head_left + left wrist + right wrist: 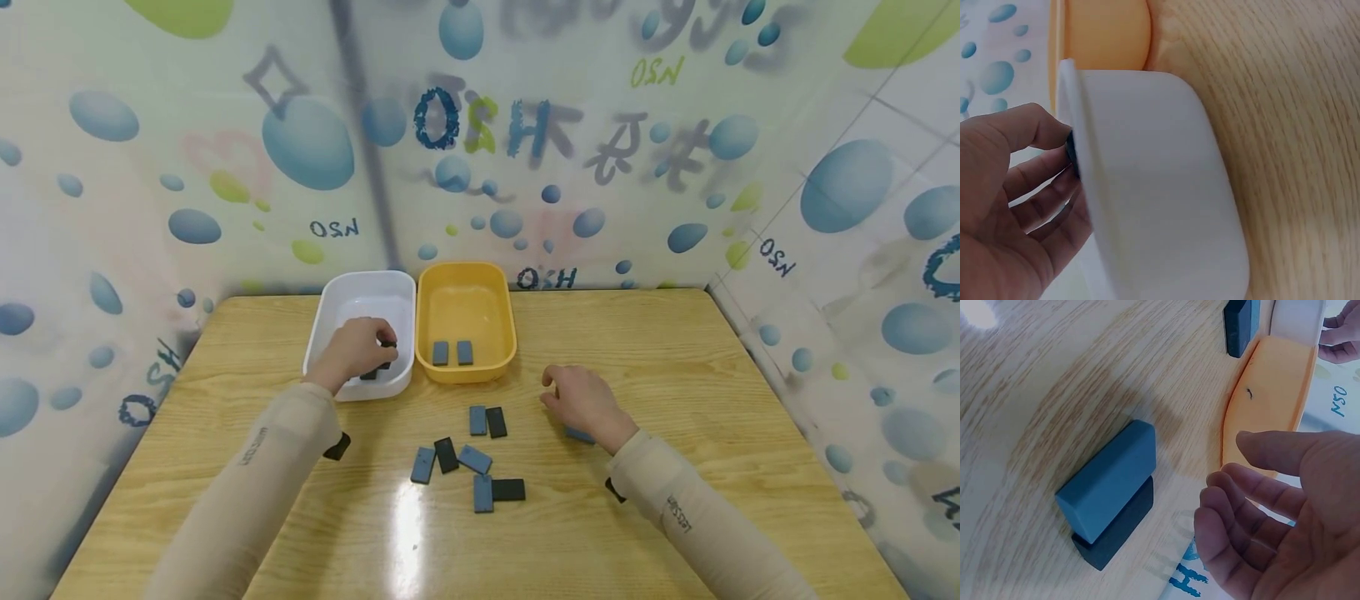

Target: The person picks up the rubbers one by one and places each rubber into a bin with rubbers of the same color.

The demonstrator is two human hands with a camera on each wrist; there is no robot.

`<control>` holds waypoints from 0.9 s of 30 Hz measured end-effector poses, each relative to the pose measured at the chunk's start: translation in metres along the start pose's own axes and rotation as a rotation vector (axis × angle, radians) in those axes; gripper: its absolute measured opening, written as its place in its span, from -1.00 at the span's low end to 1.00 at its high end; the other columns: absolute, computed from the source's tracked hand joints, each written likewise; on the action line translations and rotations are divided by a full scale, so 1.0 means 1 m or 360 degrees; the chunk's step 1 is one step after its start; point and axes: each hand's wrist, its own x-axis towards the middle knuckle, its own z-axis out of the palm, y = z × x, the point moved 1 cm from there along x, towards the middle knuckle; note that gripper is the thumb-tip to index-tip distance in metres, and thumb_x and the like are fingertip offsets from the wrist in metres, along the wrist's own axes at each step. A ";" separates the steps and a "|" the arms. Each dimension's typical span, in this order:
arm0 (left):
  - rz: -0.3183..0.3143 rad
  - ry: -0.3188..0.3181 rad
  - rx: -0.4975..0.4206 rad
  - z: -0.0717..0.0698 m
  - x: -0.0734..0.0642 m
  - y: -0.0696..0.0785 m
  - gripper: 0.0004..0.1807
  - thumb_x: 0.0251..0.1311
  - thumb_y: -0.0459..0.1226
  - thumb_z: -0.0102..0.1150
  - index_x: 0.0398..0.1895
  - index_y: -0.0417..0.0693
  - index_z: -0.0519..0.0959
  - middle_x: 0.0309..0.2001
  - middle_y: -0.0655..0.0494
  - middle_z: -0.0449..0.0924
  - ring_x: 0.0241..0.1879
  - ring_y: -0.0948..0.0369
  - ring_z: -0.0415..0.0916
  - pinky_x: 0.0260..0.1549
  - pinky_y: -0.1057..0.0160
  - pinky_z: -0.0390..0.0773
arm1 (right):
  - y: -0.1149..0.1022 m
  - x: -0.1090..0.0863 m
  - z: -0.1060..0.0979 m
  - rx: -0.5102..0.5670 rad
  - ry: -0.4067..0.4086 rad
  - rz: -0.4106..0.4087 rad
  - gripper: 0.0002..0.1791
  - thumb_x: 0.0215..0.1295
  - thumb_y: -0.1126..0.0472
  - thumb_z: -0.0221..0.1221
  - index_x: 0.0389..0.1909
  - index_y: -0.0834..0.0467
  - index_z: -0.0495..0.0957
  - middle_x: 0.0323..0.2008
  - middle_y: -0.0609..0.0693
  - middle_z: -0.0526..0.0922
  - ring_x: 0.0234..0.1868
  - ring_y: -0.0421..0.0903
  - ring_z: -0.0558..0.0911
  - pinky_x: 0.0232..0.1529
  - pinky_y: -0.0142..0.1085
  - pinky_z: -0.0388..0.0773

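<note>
My left hand [362, 346] is over the white tub [407, 367] and pinches a black rectangular block [387, 344] between thumb and fingers. In the left wrist view only a dark edge of that block [1072, 150] shows past the tub's rim. Other black blocks [369, 375] lie in the tub below the hand. Two blue blocks [465, 352] lie in the yellow tub [504, 360]. My right hand [587, 402] hovers over the table with loosely bent fingers and nothing in them. Nearest to it lie a blue block [1110, 478] and a black block [1119, 522], side by side.
Several blue and black blocks lie mid-table, among them a blue one [422, 465] and a black one [509, 489]. The tubs stand side by side at the back of the wooden table [637, 333], by a patterned curtain [480, 192].
</note>
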 end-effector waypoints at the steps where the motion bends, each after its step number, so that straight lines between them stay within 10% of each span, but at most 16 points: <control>1: -0.0001 -0.0003 -0.0007 0.001 0.001 0.000 -0.73 0.20 -0.18 0.19 -0.09 -0.12 0.58 -0.06 -0.06 0.63 -0.26 0.12 0.53 -0.24 0.19 0.56 | 0.000 0.000 0.000 0.0002 0.0000 0.0001 -0.73 0.28 0.11 0.24 -0.06 0.14 0.60 -0.44 -0.03 0.61 -0.53 -0.17 0.49 -0.53 -0.31 0.42; 27: -0.0083 -0.0088 0.0102 0.027 0.016 -0.003 -0.71 0.22 -0.22 0.18 -0.05 -0.16 0.61 -0.07 -0.08 0.66 -0.13 0.03 0.54 -0.04 0.03 0.53 | 0.001 -0.002 0.001 0.0032 -0.0003 -0.0007 -0.75 0.29 0.12 0.24 -0.08 0.14 0.60 -0.45 -0.03 0.59 -0.55 -0.18 0.47 -0.54 -0.33 0.39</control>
